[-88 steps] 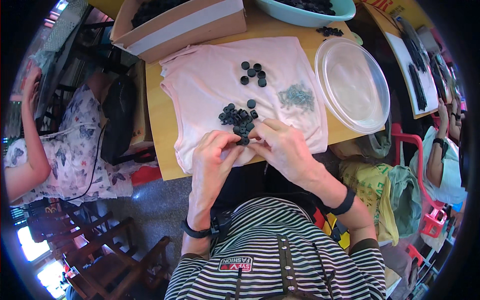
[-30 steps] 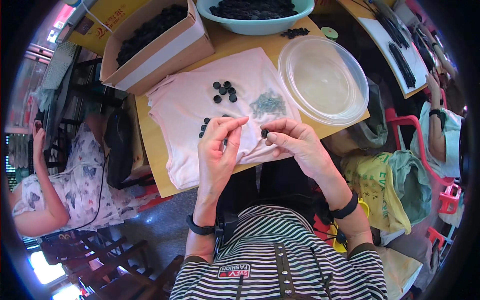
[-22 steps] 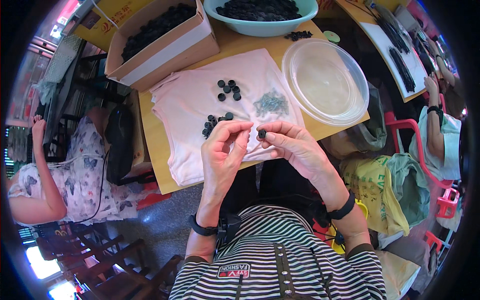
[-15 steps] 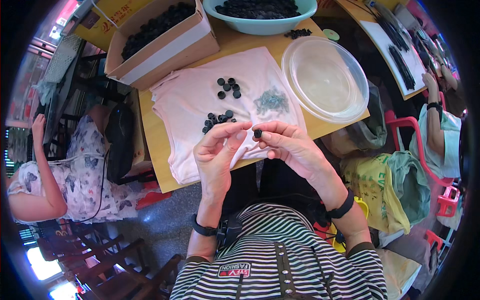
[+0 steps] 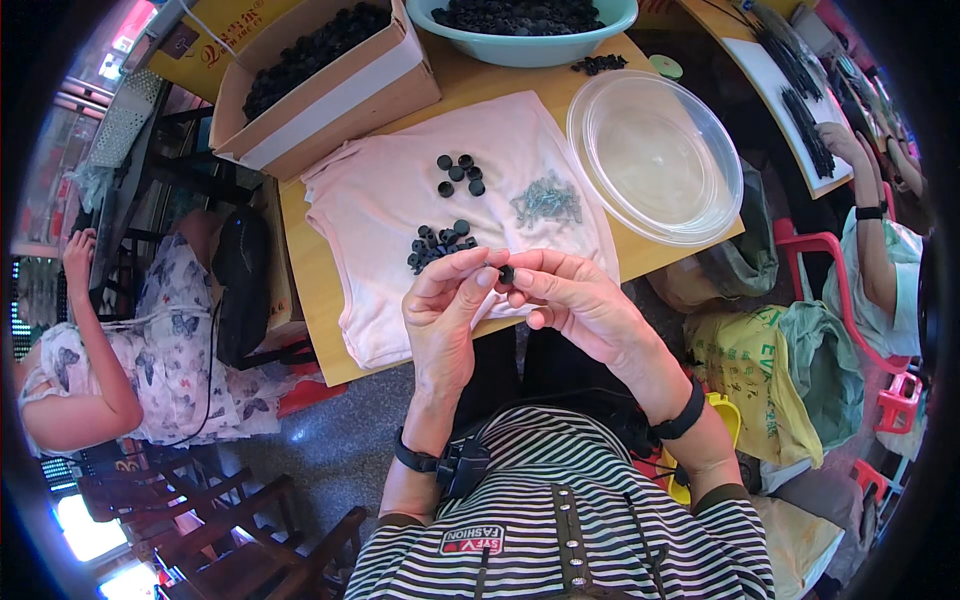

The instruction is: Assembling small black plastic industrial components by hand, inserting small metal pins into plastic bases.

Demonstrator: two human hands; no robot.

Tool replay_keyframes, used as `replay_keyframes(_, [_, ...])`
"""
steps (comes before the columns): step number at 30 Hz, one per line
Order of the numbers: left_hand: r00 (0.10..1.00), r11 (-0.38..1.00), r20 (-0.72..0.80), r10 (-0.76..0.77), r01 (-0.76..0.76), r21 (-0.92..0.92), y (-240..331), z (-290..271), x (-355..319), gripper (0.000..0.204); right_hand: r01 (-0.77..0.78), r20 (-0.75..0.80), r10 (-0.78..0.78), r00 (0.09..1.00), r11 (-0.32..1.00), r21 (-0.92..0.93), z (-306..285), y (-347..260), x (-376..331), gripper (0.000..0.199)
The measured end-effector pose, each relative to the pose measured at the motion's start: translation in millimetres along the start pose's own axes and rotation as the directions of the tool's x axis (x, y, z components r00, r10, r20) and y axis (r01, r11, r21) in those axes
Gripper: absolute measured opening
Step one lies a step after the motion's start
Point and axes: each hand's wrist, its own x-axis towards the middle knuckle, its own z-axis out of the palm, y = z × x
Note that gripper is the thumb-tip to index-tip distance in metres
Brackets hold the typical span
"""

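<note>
Between the thumb and fingertips of my right hand (image 5: 585,298) is a small black plastic knob (image 5: 506,274). My left hand (image 5: 440,312) is closed in a pinch right against it; whatever its fingertips hold is too small to make out. Both hands are over the near edge of a pale pink cloth (image 5: 400,170). Just beyond my left fingers lies a cluster of small black plastic parts (image 5: 428,243). Farther back on the cloth sit several round black caps (image 5: 457,174), and to their right a loose pile of small silvery screw-like pieces (image 5: 548,200).
A cardboard box (image 5: 335,110) and a light-blue basin (image 5: 530,48), both full of black parts, stand at the back of the wooden table (image 5: 310,340). A clear plastic lid (image 5: 655,155) lies at the right. People sit at left and right; a yellow sack (image 5: 745,385) stands right.
My hands have come together: the black knob has moved slightly left, and my left fingertips now meet it. The person at the right has reached toward the black strips on the white board.
</note>
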Motion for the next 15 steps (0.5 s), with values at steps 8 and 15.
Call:
replay_keyframes(8, [1.0, 0.999, 0.005, 0.018, -0.018, -0.027, -7.7, -2.8, -2.3, 0.02, -0.007, 0.002, 0.007, 1.0, 1.0, -0.021, -3.6, 2.5, 1.1, 0.028])
replay_keyframes(15, [0.981, 0.945, 0.024, 0.195, -0.194, 0.262, -9.4, -4.6, -3.4, 0.017, 0.0, -0.01, 0.0, 1.0, 1.0, -0.01, -8.9, 6.3, 3.0, 0.028])
